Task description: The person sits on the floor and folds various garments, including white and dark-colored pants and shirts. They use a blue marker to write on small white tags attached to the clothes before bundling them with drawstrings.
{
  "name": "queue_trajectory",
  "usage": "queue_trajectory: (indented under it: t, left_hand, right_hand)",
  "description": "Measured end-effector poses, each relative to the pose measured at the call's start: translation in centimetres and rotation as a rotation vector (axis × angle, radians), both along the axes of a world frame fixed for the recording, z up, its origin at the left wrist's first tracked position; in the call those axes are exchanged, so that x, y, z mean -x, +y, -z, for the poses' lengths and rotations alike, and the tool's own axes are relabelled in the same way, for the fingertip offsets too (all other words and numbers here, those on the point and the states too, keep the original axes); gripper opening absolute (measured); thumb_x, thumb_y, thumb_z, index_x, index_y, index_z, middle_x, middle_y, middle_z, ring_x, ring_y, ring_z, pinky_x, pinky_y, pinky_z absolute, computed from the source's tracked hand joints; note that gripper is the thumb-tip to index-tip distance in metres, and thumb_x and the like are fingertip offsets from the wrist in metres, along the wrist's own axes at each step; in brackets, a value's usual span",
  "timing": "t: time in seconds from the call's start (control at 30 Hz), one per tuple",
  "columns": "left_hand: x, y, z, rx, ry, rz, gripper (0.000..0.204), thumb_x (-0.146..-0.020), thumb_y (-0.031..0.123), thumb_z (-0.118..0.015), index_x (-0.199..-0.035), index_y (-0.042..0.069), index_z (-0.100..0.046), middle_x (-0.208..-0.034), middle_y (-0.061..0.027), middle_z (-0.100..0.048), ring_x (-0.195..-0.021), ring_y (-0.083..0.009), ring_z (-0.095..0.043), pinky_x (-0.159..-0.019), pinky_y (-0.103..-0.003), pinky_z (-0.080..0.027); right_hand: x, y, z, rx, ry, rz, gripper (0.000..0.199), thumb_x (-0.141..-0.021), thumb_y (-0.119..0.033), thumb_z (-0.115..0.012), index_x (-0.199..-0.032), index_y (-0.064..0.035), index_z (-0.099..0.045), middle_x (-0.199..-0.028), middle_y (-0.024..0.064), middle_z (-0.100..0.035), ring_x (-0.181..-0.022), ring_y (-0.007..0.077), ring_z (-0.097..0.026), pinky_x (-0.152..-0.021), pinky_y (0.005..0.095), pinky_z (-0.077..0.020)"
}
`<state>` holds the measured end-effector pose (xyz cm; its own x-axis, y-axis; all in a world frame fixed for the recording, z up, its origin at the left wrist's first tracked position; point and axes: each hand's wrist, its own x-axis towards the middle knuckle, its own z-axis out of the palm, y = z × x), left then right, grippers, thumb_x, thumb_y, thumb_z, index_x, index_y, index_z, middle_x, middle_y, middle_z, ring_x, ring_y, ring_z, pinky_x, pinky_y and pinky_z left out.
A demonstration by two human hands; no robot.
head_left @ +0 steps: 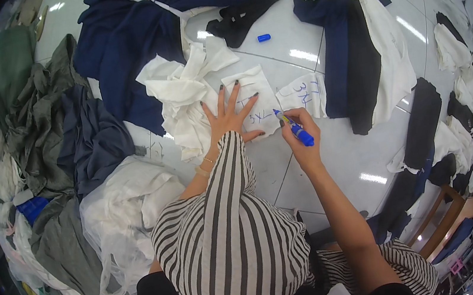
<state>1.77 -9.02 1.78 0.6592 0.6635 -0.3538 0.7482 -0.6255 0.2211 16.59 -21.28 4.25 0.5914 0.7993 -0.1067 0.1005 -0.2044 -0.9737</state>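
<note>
You have the tiled floor under everything, dark blue cloth beyond the white patch, and crumpled white cloth just left of it. Your left hand rests on the white patch, fingers spread wide; your right hand's fingers pinch the blue marker at its right edge. The blue cap lies beyond it. Loose pressure could let the white patch bunch and smear strokes; overshooting its edge could ink the floor.

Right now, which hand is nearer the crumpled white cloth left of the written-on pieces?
Left. The left hand is palm-down at the right edge of the crumpled white cloth; the right hand, gripping the blue marker, is farther right.
</note>
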Motion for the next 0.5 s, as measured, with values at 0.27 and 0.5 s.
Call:
queue_trajectory:
  t: [0.27, 0.5]
  left_hand:
    - [-8.6, 7.1, -1.3, -0.244, -0.666, 0.093, 0.038, -0.079, 0.018, -0.071, -0.115, 0.010, -0.063, -0.122, -0.0091, -0.056, -0.115, -0.0280, -0.050, -0.094, -0.041, -0.041]
    - [-13.5, 12.7, 2.3, -0.361, -0.336, 0.356, 0.034, -0.079, 0.009, -0.067, -0.113, 0.006, -0.064, -0.101, -0.0096, -0.058, -0.092, -0.0261, -0.057, -0.075, -0.037, -0.051]
  right_hand:
    - [-3.3, 1.5, -4.8, -0.055, 0.149, 0.239, 0.020, -0.087, 0.004, -0.061, -0.106, -0.0024, -0.058, -0.093, 0.0011, -0.056, -0.081, 0.0067, -0.052, -0.072, 0.0211, -0.0436]
    - [-5.4, -0.3, -4.5, -0.159, 0.320, 0.407, 0.018, -0.090, -0.005, -0.060, -0.107, -0.0011, -0.058, -0.097, 0.0037, -0.058, -0.084, 0.0081, -0.055, -0.075, 0.0226, -0.0452]
